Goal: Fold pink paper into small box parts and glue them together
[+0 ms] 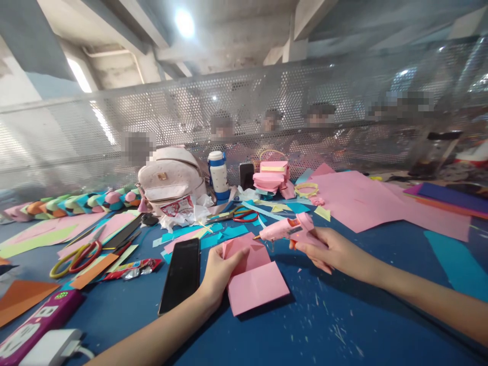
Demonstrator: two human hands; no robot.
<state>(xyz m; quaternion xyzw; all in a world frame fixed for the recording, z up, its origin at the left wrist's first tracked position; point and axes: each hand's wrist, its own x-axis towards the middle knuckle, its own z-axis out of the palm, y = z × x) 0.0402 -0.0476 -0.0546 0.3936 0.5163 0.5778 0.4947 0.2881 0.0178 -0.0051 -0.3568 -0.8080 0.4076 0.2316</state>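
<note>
My left hand (220, 269) pinches the near-left edge of a folded pink paper piece (254, 284) that lies on the blue table (328, 325). My right hand (331, 249) is closed round the handle of a pink glue gun (285, 230). The gun's nozzle points left, just above the paper's far edge. A black phone (181, 274) lies flat right beside my left wrist.
Scissors (78, 255) and paper scraps lie at the left, a power strip (34, 323) at the near-left corner. A pale backpack (171, 179), a bottle (218, 174) and a pink paper stack (271, 176) stand at the back. Large pink sheets (366, 201) cover the right. A mesh screen (267, 112) separates people beyond.
</note>
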